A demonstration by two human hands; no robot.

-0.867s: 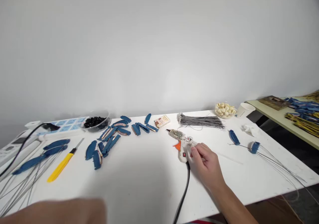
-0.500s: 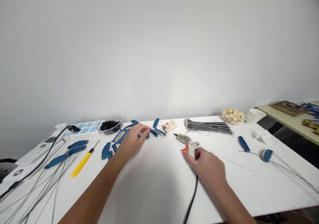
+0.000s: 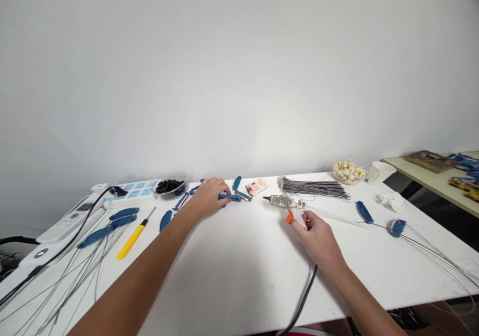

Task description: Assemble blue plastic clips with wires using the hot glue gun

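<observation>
My left hand (image 3: 210, 196) is closed on a small blue piece (image 3: 232, 197) at the near side of a scattered pile of blue pieces (image 3: 181, 201). The hand covers part of that pile. To the right, my right hand (image 3: 315, 234) is wrapped round the handle of a glue gun (image 3: 281, 201) with an orange trigger (image 3: 289, 217). Its nozzle points left, and a clear glue stick sticks out behind. A small printed box (image 3: 256, 187) lies between the hands, farther back.
Left: power strip (image 3: 135, 191), bowl of black pieces (image 3: 170, 187), yellow screwdriver (image 3: 130, 241), blue parts on wires (image 3: 98, 236). Right: wire bundle (image 3: 316, 188), bowl of pale pieces (image 3: 349, 172), paper cup (image 3: 380, 172), crumpled tissue (image 3: 390, 201), wired blue parts (image 3: 397, 228). A black cord (image 3: 305, 296) trails forward.
My left hand has reached into the blue pieces and closed on one of them. The glue gun, in my right hand, has shifted slightly right and up. The view has moved a little.
</observation>
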